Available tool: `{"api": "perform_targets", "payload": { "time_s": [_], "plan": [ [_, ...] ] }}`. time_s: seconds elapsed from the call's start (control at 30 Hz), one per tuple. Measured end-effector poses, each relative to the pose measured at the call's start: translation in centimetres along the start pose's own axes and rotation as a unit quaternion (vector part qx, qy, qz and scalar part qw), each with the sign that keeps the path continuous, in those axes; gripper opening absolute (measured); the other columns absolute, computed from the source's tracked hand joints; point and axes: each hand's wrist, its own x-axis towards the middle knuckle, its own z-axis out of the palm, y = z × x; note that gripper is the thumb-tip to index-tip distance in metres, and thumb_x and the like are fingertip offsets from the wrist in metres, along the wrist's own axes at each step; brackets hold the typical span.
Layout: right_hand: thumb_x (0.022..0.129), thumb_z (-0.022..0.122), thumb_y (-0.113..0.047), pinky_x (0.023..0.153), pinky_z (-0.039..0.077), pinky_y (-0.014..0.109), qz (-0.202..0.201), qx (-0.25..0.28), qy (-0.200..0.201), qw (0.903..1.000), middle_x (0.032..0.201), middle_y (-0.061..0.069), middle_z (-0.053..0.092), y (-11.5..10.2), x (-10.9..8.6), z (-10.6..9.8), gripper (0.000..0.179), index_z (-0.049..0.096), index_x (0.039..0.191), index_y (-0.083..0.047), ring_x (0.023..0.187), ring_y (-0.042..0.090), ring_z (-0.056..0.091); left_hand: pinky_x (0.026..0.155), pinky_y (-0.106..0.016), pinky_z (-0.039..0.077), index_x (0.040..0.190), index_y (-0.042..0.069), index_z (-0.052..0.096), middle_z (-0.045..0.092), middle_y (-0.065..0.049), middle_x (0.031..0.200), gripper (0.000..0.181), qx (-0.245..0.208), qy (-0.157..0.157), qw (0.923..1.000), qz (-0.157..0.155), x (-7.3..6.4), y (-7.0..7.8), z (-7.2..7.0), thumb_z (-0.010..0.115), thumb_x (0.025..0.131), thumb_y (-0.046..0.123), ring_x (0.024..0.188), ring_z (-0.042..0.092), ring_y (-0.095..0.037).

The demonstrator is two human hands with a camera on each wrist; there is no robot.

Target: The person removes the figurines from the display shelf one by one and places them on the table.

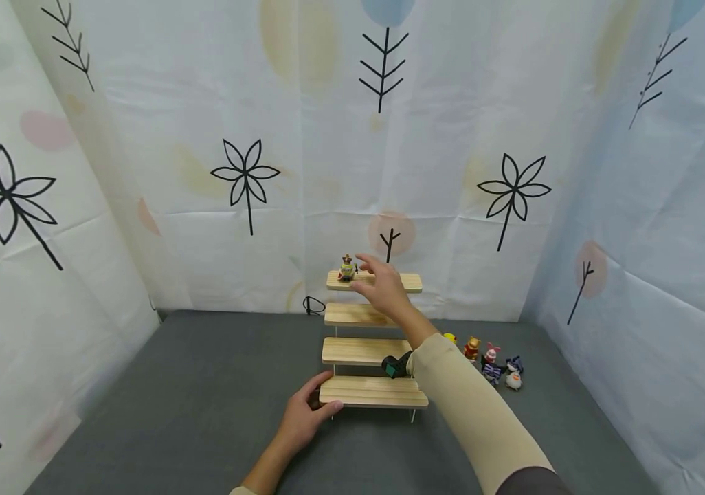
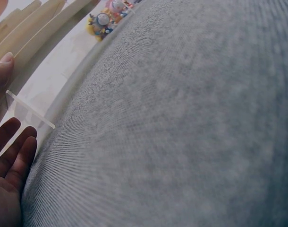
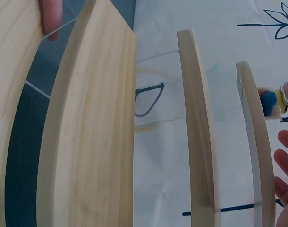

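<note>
A stepped display stand (image 1: 372,390) with several pale wooden shelves stands mid-table. My left hand (image 1: 303,416) grips the left end of its lowest shelf, thumb at the front edge; in the left wrist view the other fingers (image 2: 21,151) extend below, near a clear leg (image 2: 30,109). On the top shelf's left end stands a small figurine (image 1: 347,268) with a brown hat and yellow body. My right hand (image 1: 385,287) is spread just right of it, fingers apart. In the right wrist view a fingertip overlaps the figurine (image 3: 271,101), which is partly cut off by the frame.
Several small figurines (image 1: 492,354) stand grouped on the grey table (image 1: 222,371) right of the stand, partly behind my right sleeve (image 1: 464,399). A black cord loop (image 1: 313,306) lies by the back wall. Patterned white cloth (image 1: 328,137) hangs around the table.
</note>
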Motion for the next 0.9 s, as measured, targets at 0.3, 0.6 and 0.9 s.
{"api": "perform_targets", "payload": {
  "time_s": [0.3,0.6,0.9],
  "plan": [
    [0.091,0.071,-0.029,0.100,0.035,0.054,0.008,-0.018,-0.030,0.9993,0.140,0.009,0.051,-1.1,1.1,0.7,0.073,0.031,0.153,-0.030,0.126,0.033,0.043,0.067,-0.027,0.051,0.138,-0.002,0.050,0.062,-0.019,0.113,0.062,0.005,-0.010,0.9999,0.000,-0.2,1.1,0.2,0.077,0.084,0.013,0.086,0.062,-0.017],
    [0.091,0.072,-0.027,0.101,0.031,0.053,0.002,-0.042,-0.057,0.9975,0.140,0.008,0.049,-1.1,1.4,0.7,0.076,0.029,0.153,-0.026,0.121,0.033,0.045,0.067,-0.026,0.051,0.136,-0.005,0.050,0.063,-0.019,0.109,0.060,0.003,-0.012,0.9999,0.000,-0.7,3.7,0.0,0.077,0.084,0.011,0.085,0.061,-0.016],
    [0.090,0.072,-0.027,0.090,0.034,0.046,0.010,-0.040,-0.009,0.9991,0.097,0.008,0.058,-0.6,1.3,1.7,0.064,0.041,0.145,-0.032,0.095,0.027,0.048,0.068,-0.026,0.051,0.135,-0.006,0.050,0.062,-0.020,0.111,0.061,0.002,-0.012,0.9999,0.004,-0.7,3.3,-0.1,0.077,0.084,0.011,0.085,0.062,-0.014]
  ]
}}
